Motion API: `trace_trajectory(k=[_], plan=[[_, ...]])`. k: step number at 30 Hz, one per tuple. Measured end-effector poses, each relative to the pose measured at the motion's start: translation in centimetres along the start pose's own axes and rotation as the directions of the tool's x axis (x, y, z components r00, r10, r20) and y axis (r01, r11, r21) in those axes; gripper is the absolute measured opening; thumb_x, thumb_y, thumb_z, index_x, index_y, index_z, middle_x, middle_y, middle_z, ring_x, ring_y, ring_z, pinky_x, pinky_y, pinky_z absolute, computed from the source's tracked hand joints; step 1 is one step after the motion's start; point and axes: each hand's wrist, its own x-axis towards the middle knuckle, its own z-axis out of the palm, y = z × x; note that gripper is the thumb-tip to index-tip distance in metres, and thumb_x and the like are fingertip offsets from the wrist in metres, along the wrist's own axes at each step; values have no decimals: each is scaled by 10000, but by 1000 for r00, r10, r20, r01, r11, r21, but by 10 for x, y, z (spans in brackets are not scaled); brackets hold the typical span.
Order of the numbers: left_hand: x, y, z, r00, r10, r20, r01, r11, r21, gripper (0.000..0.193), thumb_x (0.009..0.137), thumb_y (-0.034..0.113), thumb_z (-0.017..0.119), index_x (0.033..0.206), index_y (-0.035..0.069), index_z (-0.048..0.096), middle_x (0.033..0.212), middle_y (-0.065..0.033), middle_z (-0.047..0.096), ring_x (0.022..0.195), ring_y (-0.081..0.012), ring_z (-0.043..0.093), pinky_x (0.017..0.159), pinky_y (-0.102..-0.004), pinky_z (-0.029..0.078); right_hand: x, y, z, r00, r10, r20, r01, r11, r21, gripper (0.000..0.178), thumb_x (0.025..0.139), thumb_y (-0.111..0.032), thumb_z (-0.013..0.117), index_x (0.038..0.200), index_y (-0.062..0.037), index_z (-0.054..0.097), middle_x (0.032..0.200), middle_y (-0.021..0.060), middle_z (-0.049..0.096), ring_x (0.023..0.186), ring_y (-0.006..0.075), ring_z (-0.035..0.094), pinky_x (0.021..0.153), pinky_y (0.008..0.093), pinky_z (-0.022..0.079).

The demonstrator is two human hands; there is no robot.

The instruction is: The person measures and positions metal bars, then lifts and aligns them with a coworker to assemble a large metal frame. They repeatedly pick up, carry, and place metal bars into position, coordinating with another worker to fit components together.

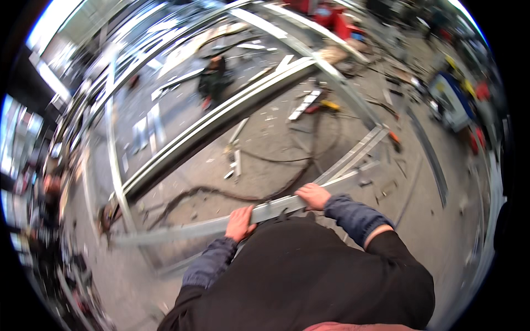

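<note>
A long grey metal bar (193,230) crosses close in front of my body, forming the near side of a large metal frame. My left hand (239,223) is closed over this bar, its fingers on the far edge. Farther right on the same bar, my right hand (313,196) grips it too, with the fingertips partly hidden. A thick light-coloured crossbar (221,129) runs diagonally through the frame beyond my hands. Under the near bar and through the frame winds a dark cable (243,197).
Metal offcuts, including a white strip (304,105), lie on the floor inside the frame beside a yellow tool (329,105). At right are an orange-handled tool (394,138), a dark strip (430,157) and a blue-and-white machine (450,102). The left side is cluttered and blurred.
</note>
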Motion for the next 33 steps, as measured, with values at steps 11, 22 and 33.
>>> trace_trajectory(k=[11, 22, 33], plan=[[-1, -14, 13, 996, 53, -69, -45, 992, 114, 901, 761, 351, 816, 1525, 74, 425, 1356, -79, 555, 1261, -248, 517, 1084, -397, 375, -1, 9, 24, 998, 47, 52, -45, 998, -49, 790, 567, -235, 899, 1260, -54, 567, 1174, 130, 617, 1112, 357, 567, 989, 432, 482], [-1, -23, 23, 993, 53, -103, -38, 988, 147, 918, 767, 389, 804, 1542, 82, 420, 1299, -68, 566, 1231, -229, 526, 1042, -392, 382, 5, 4, 24, 991, 108, 81, -106, 994, -33, 779, 601, -248, 907, 1280, -76, 566, 1226, 115, 625, 1167, 343, 576, 1012, 437, 484], [-4, -24, 23, 989, 81, -126, -68, 992, 107, 894, 771, 335, 791, 1536, 64, 415, 1256, -76, 566, 1192, -251, 532, 1058, -401, 384, 9, -17, 12, 988, 145, 61, -142, 989, -46, 802, 588, -314, 954, 1249, -74, 567, 1121, 133, 623, 1090, 363, 593, 948, 451, 490]])
